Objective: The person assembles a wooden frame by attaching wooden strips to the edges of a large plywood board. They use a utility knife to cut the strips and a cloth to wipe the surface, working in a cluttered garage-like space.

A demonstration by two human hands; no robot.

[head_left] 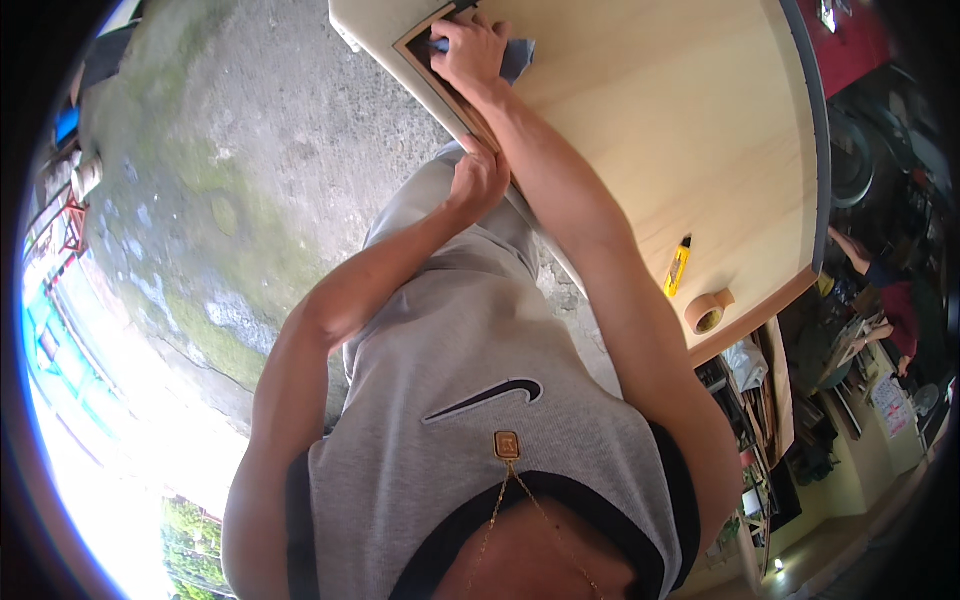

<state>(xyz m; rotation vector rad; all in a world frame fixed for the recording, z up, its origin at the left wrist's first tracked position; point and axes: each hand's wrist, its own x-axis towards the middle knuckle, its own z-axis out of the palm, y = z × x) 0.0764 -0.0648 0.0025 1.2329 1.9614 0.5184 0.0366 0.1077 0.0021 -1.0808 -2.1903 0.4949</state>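
Right hand point(474, 57) holding blue-grey sheet point(518, 61) at edge of board point(640, 130)

Its fingers curl on the sheet over a wooden frame point(480, 127); the left hand point(481, 178), partly closed, is at the same edge, any hold unclear; yellow marker point(678, 267) and tape roll point(706, 314) lie on the board.

1. Top point(480, 325): sleeveless, heathered grey knit.
2. Neckline trim point(540, 483): wide black band, rounded.
3. Armhole trim point(299, 520): black, matching the neckline.
4. Emblem point(490, 398): dark curved tick shape, pale outline, across the chest.
5. Chain point(497, 505): fine links, gold-coloured.
6. Pendant point(507, 445): rectangular, gold-coloured border, dark inset, marked centre.
7. Trousers point(410, 205): light grey, loose cut.
8. Left hand point(480, 177), right hand point(470, 52): both bare, as are the arms.
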